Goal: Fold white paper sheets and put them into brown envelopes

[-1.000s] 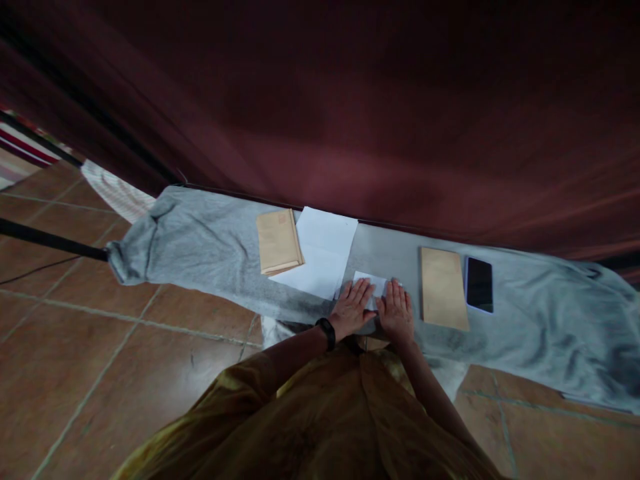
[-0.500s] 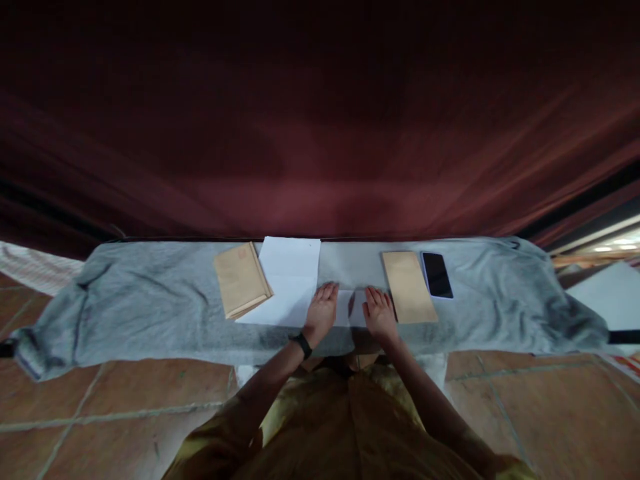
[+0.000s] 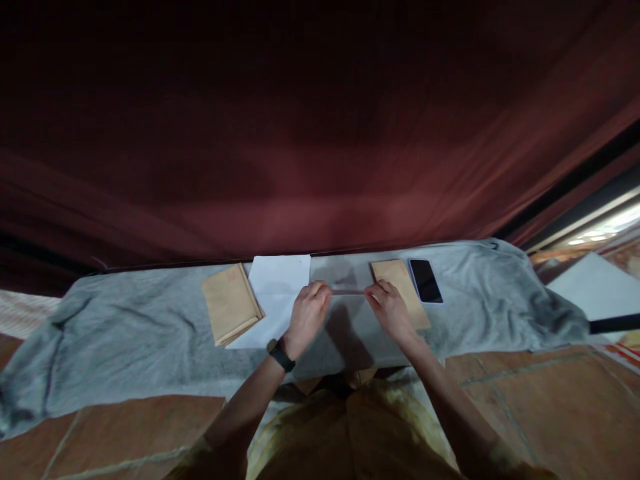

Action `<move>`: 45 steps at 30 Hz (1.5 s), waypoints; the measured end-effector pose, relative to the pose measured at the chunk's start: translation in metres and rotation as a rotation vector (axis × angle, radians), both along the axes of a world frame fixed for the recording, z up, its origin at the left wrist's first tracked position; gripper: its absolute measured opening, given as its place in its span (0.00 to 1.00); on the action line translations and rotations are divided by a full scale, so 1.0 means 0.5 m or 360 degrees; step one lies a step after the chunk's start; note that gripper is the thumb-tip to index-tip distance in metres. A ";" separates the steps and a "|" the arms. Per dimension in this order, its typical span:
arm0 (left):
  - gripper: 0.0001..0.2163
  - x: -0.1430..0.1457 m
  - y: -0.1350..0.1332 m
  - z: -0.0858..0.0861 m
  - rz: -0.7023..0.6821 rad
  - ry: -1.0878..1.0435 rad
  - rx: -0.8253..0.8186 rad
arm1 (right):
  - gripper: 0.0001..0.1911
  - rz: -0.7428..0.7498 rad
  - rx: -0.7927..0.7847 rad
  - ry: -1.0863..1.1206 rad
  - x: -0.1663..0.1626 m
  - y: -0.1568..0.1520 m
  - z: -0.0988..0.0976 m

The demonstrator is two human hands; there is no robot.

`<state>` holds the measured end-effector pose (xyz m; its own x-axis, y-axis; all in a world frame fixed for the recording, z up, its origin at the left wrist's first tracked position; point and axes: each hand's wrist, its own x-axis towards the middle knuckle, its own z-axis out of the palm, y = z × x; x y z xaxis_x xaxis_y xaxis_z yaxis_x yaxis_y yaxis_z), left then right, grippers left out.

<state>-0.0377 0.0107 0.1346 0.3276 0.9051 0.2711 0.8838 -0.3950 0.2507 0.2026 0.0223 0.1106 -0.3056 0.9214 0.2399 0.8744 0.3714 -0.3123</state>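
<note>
Between my two hands a folded sheet of paper (image 3: 349,292) is held up nearly edge-on, so only a thin strip of it shows. My left hand (image 3: 309,310), with a dark watch (image 3: 281,355) on the wrist, pinches its left end. The right end is pinched by my right hand (image 3: 390,307). White sheets with a crease (image 3: 280,280) lie by my left hand, partly under a stack of brown envelopes (image 3: 231,303). Beside and partly behind my right hand lies another brown envelope (image 3: 413,300).
A phone (image 3: 426,281) lies right of the single envelope. Grey cloth (image 3: 135,333) covers the narrow table. A dark red curtain (image 3: 320,167) hangs along its far edge. Tiled floor (image 3: 150,433) shows in front, and a white panel (image 3: 595,287) stands at the far right.
My hands were flat on the paper against the table. Now they pinch its ends and have lifted it, turned edge-on. The view has also tilted slightly.
</note>
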 end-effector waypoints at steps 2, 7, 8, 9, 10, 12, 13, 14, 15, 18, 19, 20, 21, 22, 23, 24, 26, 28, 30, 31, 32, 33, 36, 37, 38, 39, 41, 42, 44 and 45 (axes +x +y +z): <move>0.08 -0.009 -0.024 -0.007 -0.0116 0.0019 0.0122 | 0.10 0.0049 0.0131 0.0093 0.010 -0.021 0.014; 0.11 -0.009 -0.100 -0.123 -0.0279 0.0215 0.0003 | 0.11 0.0272 0.0139 -0.0041 0.007 -0.101 -0.060; 0.12 -0.008 -0.114 -0.147 -0.0313 0.0239 -0.0063 | 0.11 0.0309 0.0104 -0.0063 0.006 -0.118 -0.083; 0.13 -0.008 -0.127 -0.167 -0.0343 0.0240 -0.0118 | 0.12 0.0328 0.0070 -0.0059 0.006 -0.134 -0.105; 0.14 -0.010 -0.137 -0.182 -0.0369 0.0227 -0.0170 | 0.12 0.0345 0.0022 -0.0033 0.008 -0.150 -0.124; 0.16 -0.015 -0.152 -0.195 -0.0389 0.0173 -0.0263 | 0.11 0.0331 -0.0023 0.0059 0.013 -0.175 -0.152; 0.17 -0.019 -0.156 -0.195 -0.0391 0.0142 -0.0304 | 0.11 0.0317 -0.0036 0.0113 0.015 -0.184 -0.160; 0.18 -0.021 -0.158 -0.192 -0.0384 0.0112 -0.0339 | 0.10 0.0297 -0.0039 0.0167 0.016 -0.189 -0.165; 0.18 -0.022 -0.157 -0.188 -0.0371 0.0088 -0.0364 | 0.10 0.0276 -0.0040 0.0220 0.015 -0.192 -0.168; 0.19 -0.006 -0.150 -0.179 -0.0340 0.0071 -0.0374 | 0.14 0.0186 -0.0039 0.0361 -0.010 -0.184 -0.172; 0.21 0.007 -0.146 -0.180 -0.0317 0.0085 -0.0355 | 0.16 0.0156 -0.0035 0.0388 -0.024 -0.177 -0.173; 0.23 0.021 -0.143 -0.184 -0.0285 0.0110 -0.0331 | 0.19 0.0131 -0.0032 0.0397 -0.040 -0.171 -0.175; 0.25 0.037 -0.139 -0.191 -0.0243 0.0141 -0.0305 | 0.21 0.0119 -0.0031 0.0380 -0.056 -0.164 -0.178; 0.26 0.052 -0.136 -0.200 -0.0185 0.0177 -0.0277 | 0.23 0.0107 -0.0034 0.0340 -0.071 -0.159 -0.181; 0.27 0.066 -0.135 -0.209 -0.0127 0.0212 -0.0251 | 0.25 0.0090 -0.0037 0.0280 -0.084 -0.155 -0.185; 0.27 0.077 -0.133 -0.219 -0.0080 0.0245 -0.0225 | 0.26 0.0068 -0.0038 0.0208 -0.094 -0.152 -0.189; 0.27 0.088 -0.134 -0.236 -0.0023 0.0290 -0.0175 | 0.28 0.0004 -0.0017 0.0062 -0.103 -0.150 -0.198; 0.28 0.088 -0.138 -0.247 0.0014 0.0308 -0.0130 | 0.30 -0.0056 0.0029 -0.0040 -0.101 -0.151 -0.205; 0.28 0.082 -0.143 -0.252 0.0070 0.0292 -0.0101 | 0.32 -0.0106 0.0079 -0.0084 -0.093 -0.152 -0.211; 0.29 0.078 -0.145 -0.254 0.0105 0.0275 -0.0092 | 0.33 -0.0131 0.0103 -0.0092 -0.088 -0.152 -0.214; 0.29 0.076 -0.147 -0.254 0.0143 0.0258 -0.0087 | 0.33 -0.0152 0.0123 -0.0095 -0.084 -0.152 -0.216; 0.29 0.075 -0.149 -0.254 0.0179 0.0245 -0.0085 | 0.33 -0.0172 0.0140 -0.0096 -0.080 -0.151 -0.218; 0.28 0.079 -0.150 -0.251 0.0271 0.0242 -0.0097 | 0.33 -0.0211 0.0168 -0.0101 -0.075 -0.150 -0.223; 0.28 0.082 -0.148 -0.250 0.0282 0.0246 -0.0105 | 0.33 -0.0223 0.0170 -0.0105 -0.074 -0.151 -0.224; 0.28 0.086 -0.146 -0.248 0.0269 0.0249 -0.0112 | 0.33 -0.0230 0.0167 -0.0110 -0.074 -0.151 -0.225; 0.27 0.090 -0.142 -0.246 0.0235 0.0251 -0.0118 | 0.32 -0.0231 0.0161 -0.0118 -0.074 -0.151 -0.226; 0.27 0.096 -0.136 -0.243 0.0145 0.0260 -0.0118 | 0.32 -0.0219 0.0145 -0.0131 -0.074 -0.151 -0.226; 0.27 0.098 -0.132 -0.243 0.0111 0.0267 -0.0113 | 0.31 -0.0214 0.0138 -0.0134 -0.074 -0.151 -0.225; 0.27 0.099 -0.128 -0.247 0.0091 0.0281 -0.0103 | 0.30 -0.0223 0.0130 -0.0121 -0.073 -0.150 -0.221; 0.27 0.099 -0.127 -0.249 0.0095 0.0289 -0.0103 | 0.30 -0.0234 0.0129 -0.0104 -0.074 -0.151 -0.218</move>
<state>0.0120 -0.0527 0.0098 0.3109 0.9380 0.1533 0.9383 -0.3286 0.1081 0.1657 -0.0530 0.0018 -0.1867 0.9357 0.2993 0.9385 0.2599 -0.2273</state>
